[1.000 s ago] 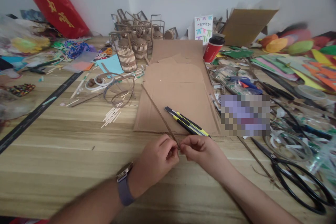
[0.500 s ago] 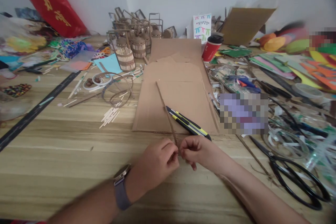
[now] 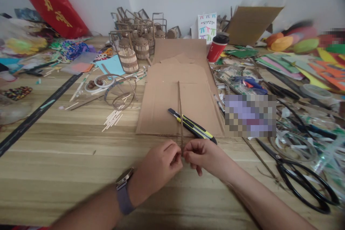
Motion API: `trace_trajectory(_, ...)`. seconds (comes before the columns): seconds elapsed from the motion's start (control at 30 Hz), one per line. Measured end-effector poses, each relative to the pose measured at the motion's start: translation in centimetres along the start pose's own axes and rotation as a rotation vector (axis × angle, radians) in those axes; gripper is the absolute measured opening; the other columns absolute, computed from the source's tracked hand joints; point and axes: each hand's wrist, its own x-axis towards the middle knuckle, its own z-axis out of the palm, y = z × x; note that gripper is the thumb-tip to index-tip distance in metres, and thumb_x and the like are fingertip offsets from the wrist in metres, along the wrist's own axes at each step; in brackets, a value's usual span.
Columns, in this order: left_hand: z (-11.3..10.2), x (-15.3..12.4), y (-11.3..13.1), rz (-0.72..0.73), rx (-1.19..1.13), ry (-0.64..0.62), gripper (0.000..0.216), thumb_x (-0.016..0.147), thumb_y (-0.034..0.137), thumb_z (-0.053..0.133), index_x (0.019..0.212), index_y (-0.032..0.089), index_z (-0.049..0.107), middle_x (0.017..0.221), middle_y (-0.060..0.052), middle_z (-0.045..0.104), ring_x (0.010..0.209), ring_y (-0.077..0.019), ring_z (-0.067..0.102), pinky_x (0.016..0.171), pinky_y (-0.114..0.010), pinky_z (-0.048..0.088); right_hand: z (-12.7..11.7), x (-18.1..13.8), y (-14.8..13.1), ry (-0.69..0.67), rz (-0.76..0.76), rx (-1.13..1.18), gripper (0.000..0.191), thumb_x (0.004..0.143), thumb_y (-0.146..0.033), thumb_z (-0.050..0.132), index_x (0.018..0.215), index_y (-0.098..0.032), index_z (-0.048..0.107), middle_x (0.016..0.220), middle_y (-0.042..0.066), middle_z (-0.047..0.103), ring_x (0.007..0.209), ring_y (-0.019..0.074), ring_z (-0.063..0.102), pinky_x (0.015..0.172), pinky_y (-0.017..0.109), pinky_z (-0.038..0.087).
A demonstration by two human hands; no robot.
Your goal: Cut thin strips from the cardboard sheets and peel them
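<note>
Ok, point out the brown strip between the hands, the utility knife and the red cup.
Brown strip (image 3: 180,104): head view, middle of its length.
Utility knife (image 3: 193,127): head view, middle of its handle.
Red cup (image 3: 216,51): head view, on its red side.

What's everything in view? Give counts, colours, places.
table: one, pale, underneath
cardboard: uncounted pieces, brown, centre
utility knife: one, black-yellow, on cardboard
strip: one, brown, over cardboard
baskets: several, brown-cream, back
banner: one, red, back left
cup: one, red, back right of centre
sticks: several, pale, left of cardboard
hoops: uncounted, brown, beside sticks
large scissors: one, black, front right
coloured sheets: several, mixed, right
clutter: uncounted, mixed, both sides
watch: one, purple-grey strap, left wrist
left hand: one, pinching strip
right hand: one, pinching strip
</note>
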Motion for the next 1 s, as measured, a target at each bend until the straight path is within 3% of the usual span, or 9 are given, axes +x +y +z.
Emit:
trace_trajectory(0.53,0.1,-0.1,0.0,0.069,-0.012,-0.013,0.017,0.075,0.002,0.049,0.075,0.016,0.058,0.078,-0.003,0.062,0.072,-0.0147,0.057,0.066,-0.024,0.042,-0.1,0.2,-0.1,-0.036,0.034,0.011,0.009,0.056,-0.027,0.052,0.059,-0.020,0.055,0.044,-0.008,0.045,0.040,0.0064,0.041,0.034,0.017,0.036)
trace_trajectory(0.67,-0.2,0.2,0.2,-0.129,-0.156,-0.056,0.013,0.076,0.008,0.051,0.075,0.016,0.060,0.075,-0.002,0.062,0.068,-0.0138,0.057,0.063,-0.023,0.040,-0.1,0.3,0.1,-0.022,0.005,0.006,0.012,0.056,-0.030,0.051,0.061,-0.020,0.055,0.045,-0.009,0.044,0.040,0.0058,0.039,0.035,0.017,0.037)
trace_trajectory(0.83,-0.9,1.0,0.5,-0.480,-0.395,-0.220,0.015,0.079,0.024,0.054,0.071,0.016,0.063,0.066,0.000,0.064,0.062,-0.0130,0.056,0.057,-0.022,0.038,0.2,0.6,0.7,0.004,-0.026,-0.040,0.012,0.058,-0.032,0.051,0.062,-0.020,0.054,0.047,-0.008,0.044,0.040,0.0067,0.039,0.036,0.019,0.037)
trace_trajectory(1.0,-0.9,1.3,0.7,-0.595,-0.412,-0.274,0.015,0.075,0.023,0.054,0.066,0.015,0.062,0.061,0.001,0.061,0.059,-0.0127,0.052,0.054,-0.023,0.033,1.0,0.2,0.7,0.073,-0.081,-0.147,0.007,0.062,-0.027,0.053,0.062,-0.020,0.054,0.049,-0.007,0.043,0.041,0.0072,0.038,0.038,0.020,0.034)
